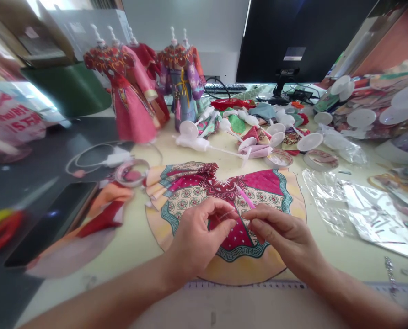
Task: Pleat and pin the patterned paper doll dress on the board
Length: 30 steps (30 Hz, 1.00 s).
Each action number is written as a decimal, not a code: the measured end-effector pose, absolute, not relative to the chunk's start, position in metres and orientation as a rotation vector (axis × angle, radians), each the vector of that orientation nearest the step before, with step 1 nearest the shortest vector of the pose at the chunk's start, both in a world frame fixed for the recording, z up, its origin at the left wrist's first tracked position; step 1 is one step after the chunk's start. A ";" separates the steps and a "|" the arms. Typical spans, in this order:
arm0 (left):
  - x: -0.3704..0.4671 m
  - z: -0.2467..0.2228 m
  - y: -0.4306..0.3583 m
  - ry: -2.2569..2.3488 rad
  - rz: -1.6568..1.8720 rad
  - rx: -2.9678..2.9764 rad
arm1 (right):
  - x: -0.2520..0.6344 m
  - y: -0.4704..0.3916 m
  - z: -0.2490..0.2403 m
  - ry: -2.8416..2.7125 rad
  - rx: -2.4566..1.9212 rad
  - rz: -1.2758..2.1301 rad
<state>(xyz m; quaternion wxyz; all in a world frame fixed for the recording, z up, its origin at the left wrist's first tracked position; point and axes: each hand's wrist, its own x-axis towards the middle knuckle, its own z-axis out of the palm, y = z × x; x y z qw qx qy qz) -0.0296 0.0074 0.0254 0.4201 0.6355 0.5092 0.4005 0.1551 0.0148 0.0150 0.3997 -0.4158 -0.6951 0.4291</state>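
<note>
A round doll-skirt cloth (259, 246), patterned in crimson and cream with a teal wavy border, lies on the table under both hands. Its upper left side is gathered in folds. My left hand (199, 233) is closed, thumb and index finger curled together around a thin pale strand (227, 213). Close by on the right, my right hand (281, 230) is pinched shut; what sits between its fingertips is hidden. A slim pink pen-like stick (245, 197) with a whitish tip reaches from the right index finger over the cloth. Whether that hand grips it, I cannot tell.
Dressed doll forms (131, 100) stand at the back left, near a monitor (293, 41). White stands and fabric scraps (231, 123) pile up behind the cloth. Left are a phone (53, 224) and red-yellow scissors (1, 233); plastic bags (378, 214) lie right.
</note>
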 end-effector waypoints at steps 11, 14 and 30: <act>-0.032 0.015 0.010 1.031 1.399 2.370 | 0.152 0.012 0.015 -1.578 -0.999 1.417; -0.034 0.014 0.010 0.990 1.400 2.464 | 0.153 0.010 0.017 -1.580 -0.990 1.452; -0.037 0.026 0.009 0.941 1.397 2.881 | 0.157 0.008 0.013 -1.572 -0.960 1.615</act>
